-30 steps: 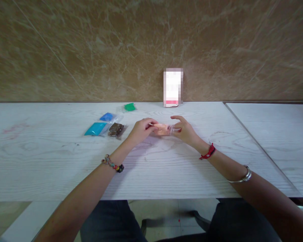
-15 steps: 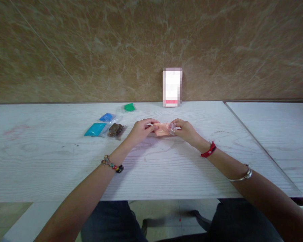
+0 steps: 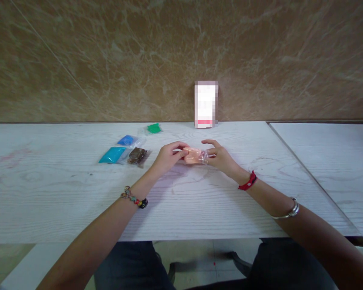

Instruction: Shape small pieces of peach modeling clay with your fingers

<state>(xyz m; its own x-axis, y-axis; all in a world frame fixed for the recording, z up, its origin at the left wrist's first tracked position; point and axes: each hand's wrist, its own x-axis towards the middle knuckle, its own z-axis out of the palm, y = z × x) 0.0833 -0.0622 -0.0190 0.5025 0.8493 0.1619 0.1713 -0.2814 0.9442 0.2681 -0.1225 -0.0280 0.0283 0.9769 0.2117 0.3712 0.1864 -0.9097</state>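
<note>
the left hand [image 3: 171, 154] pinches the near end of a peach plastic packet [image 3: 192, 156], thumb against fingers, above the white wood-grain table [image 3: 199, 205]. the right hand [image 3: 222, 158] is half curled, index finger raised, other fingertips at the packet's clear end; how firmly they grip is unclear. the brown packet [image 3: 137, 155] lies close beside the left wrist, with the turquoise packet [image 3: 112, 155] and blue packet [image 3: 126, 140] beyond it and the green packet [image 3: 154, 128] farther back. behind the hands, a blurred-out upright panel [image 3: 205, 104] leans near the marbled wall [image 3: 109, 60].
</note>
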